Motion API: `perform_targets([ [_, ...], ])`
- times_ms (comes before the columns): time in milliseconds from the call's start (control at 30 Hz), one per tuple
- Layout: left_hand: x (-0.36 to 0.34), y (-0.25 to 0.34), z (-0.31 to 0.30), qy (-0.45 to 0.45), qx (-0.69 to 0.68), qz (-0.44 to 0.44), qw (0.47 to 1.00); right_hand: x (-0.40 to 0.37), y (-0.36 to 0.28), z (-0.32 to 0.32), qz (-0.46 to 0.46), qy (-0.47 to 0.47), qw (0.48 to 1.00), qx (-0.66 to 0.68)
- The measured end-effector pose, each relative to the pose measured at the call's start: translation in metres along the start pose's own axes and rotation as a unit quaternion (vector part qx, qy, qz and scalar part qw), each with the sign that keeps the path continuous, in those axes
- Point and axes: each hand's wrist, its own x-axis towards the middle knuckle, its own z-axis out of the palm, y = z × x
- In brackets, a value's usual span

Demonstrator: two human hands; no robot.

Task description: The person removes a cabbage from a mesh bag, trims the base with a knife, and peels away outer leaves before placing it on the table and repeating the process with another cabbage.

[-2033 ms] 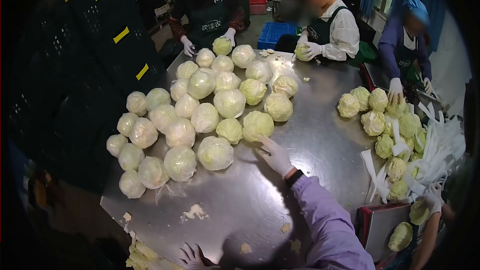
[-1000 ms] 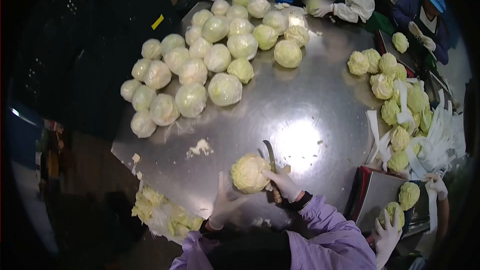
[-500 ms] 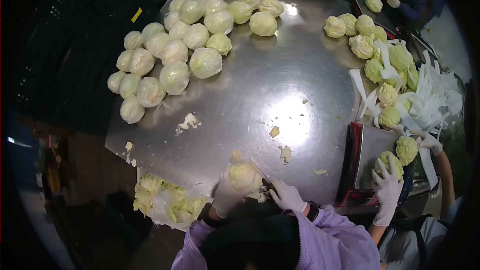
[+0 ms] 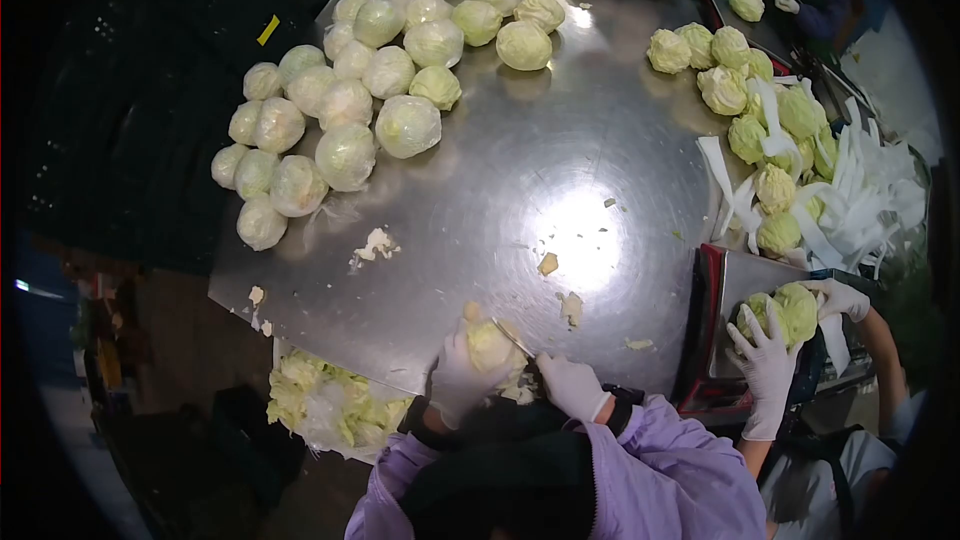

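Note:
My left hand (image 4: 459, 380), in a white glove, is wrapped round the side of a pale cabbage (image 4: 492, 346) at the near edge of the steel table. In my gloved right hand (image 4: 572, 387) is a knife (image 4: 514, 338), its blade lying against the cabbage's upper right side. Small white trimmings (image 4: 520, 392) lie just below the cabbage. The underside of the cabbage and part of my left fingers are hidden.
Plastic-wrapped cabbages (image 4: 345, 156) crowd the far left of the table (image 4: 480, 210). Unwrapped ones (image 4: 723, 90) lie at right beside white strips (image 4: 860, 190). A crate of leaves (image 4: 335, 400) stands at lower left. A co-worker's gloved hands (image 4: 768, 370) hold two cabbages at right; others work opposite.
The knife blade has shifted slightly up and left across the cabbage, and my left hand has tilted it a little. At right, the co-worker's two cabbages have come together.

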Motion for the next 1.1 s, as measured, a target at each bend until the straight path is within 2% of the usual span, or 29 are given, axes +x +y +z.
perform_targets([
  [67,-0.003,0.003,0.001,-0.015,-0.004,-0.011,1.0,0.019,0.009,0.016,-0.01,0.017,1.0,0.018],
  [133,-0.004,-0.001,0.001,-0.019,0.012,0.067,0.997,0.048,0.019,0.021,-0.032,0.042,0.999,0.013],
  [167,-0.01,-0.001,0.001,0.011,0.018,0.117,0.993,0.055,0.023,0.027,-0.067,0.099,0.992,0.029],
  [233,-0.014,-0.034,0.005,0.026,-0.065,0.142,0.987,0.062,0.023,0.034,-0.038,0.046,0.995,0.076],
  [267,-0.023,-0.044,0.001,0.029,-0.059,0.132,0.989,0.058,0.017,0.033,0.025,-0.039,0.959,0.279],
  [300,-0.031,-0.054,-0.001,0.023,-0.151,0.107,0.982,0.053,0.015,0.031,0.09,-0.124,0.873,0.464],
  [333,-0.037,-0.062,-0.002,0.019,-0.242,0.085,0.966,0.055,0.023,0.056,0.114,-0.156,0.844,0.501],
  [367,-0.041,-0.068,0.0,0.023,-0.239,0.083,0.967,0.053,0.017,0.055,0.109,-0.159,0.844,0.501],
  [400,-0.044,-0.073,0.004,0.028,-0.393,0.04,0.918,0.048,0.012,0.053,0.106,-0.153,0.822,0.538],
  [433,-0.046,-0.077,0.009,0.032,-0.537,-0.002,0.843,0.043,0.009,0.048,0.104,-0.146,0.8,0.573],
  [467,-0.047,-0.071,0.004,0.034,-0.538,0.001,0.842,0.043,0.004,0.038,0.119,-0.128,0.79,0.588],
  [500,-0.047,-0.058,-0.008,0.027,-0.513,-0.028,0.857,0.044,0.001,0.024,0.119,-0.126,0.791,0.587],
  [533,-0.044,-0.048,-0.017,0.023,-0.489,-0.056,0.87,0.048,-0.001,0.007,0.049,-0.049,0.874,0.481],
  [567,-0.04,-0.043,-0.025,0.026,-0.491,-0.053,0.869,0.05,-0.002,-0.002,-0.023,0.029,0.932,0.361],
  [600,-0.036,-0.041,-0.033,-0.007,-0.374,-0.035,0.927,0.061,0.004,0.004,-0.05,0.082,0.941,0.324],
  [633,-0.032,-0.039,-0.038,-0.038,-0.249,-0.016,0.968,0.068,0.01,0.009,-0.053,0.084,0.942,0.322],
  [667,-0.028,-0.041,-0.035,-0.029,-0.134,0.02,0.99,0.075,0.009,0.002,-0.054,0.077,0.937,0.337],
  [700,-0.025,-0.04,-0.032,-0.025,-0.135,0.023,0.99,0.082,0.008,-0.002,-0.056,0.071,0.932,0.352],
  [733,-0.021,-0.039,-0.028,0.059,-0.088,0.1,0.989,0.087,0.009,0.004,-0.103,0.125,0.908,0.386],
  [767,-0.019,-0.038,-0.022,0.14,-0.038,0.175,0.974,0.085,0.006,-0.003,-0.105,0.127,0.908,0.386],
  [800,-0.016,-0.035,-0.014,0.161,-0.119,0.145,0.969,0.078,0.001,-0.014,-0.079,0.12,0.898,0.415],
  [833,-0.017,-0.038,-0.013,0.162,-0.12,0.145,0.969,0.074,0.0,-0.02,-0.053,0.113,0.888,0.443],
  [933,-0.025,-0.036,-0.011,0.118,-0.16,0.112,0.974,0.067,0.015,0.007,-0.05,0.135,0.895,0.421],
  [1033,-0.036,-0.013,-0.011,0.105,-0.092,0.08,0.987,0.052,0.019,0.007,-0.011,0.104,0.9,0.423],
  [1067,-0.029,-0.007,-0.017,0.127,-0.017,0.184,0.975,0.048,0.017,0.005,-0.05,0.119,0.879,0.459],
  [1100,-0.023,-0.008,-0.019,0.121,-0.018,0.184,0.975,0.048,0.016,0.009,-0.044,0.12,0.878,0.461],
])
